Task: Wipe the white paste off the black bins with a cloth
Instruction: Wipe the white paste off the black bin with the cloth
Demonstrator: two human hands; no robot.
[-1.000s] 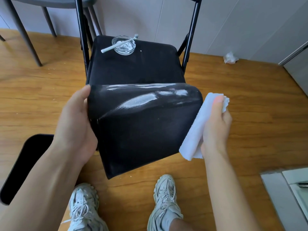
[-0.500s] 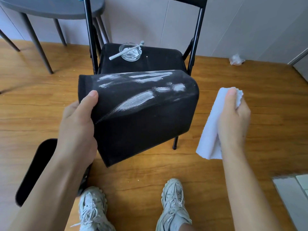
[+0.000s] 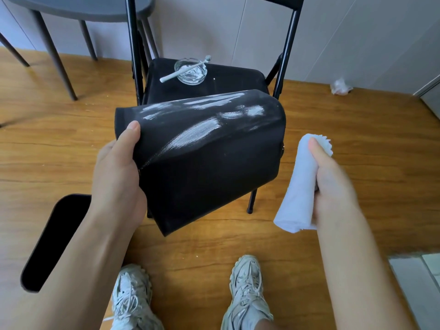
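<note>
A black bin lies on its side in the air in front of me, its upper face smeared with streaks of white paste. My left hand grips the bin's left end, thumb on top. To the right, my right hand holds a rolled white cloth, a short gap away from the bin's right end and not touching it.
A black folding chair stands behind the bin, carrying a glass dish with a white toothbrush across it. A second black bin lies on the wooden floor at lower left. A grey table stands at back left. My two shoes are below.
My right hand with the cloth has pulled away from the bin's right end to the right. The bin has been raised and turned, showing more paste streaks.
</note>
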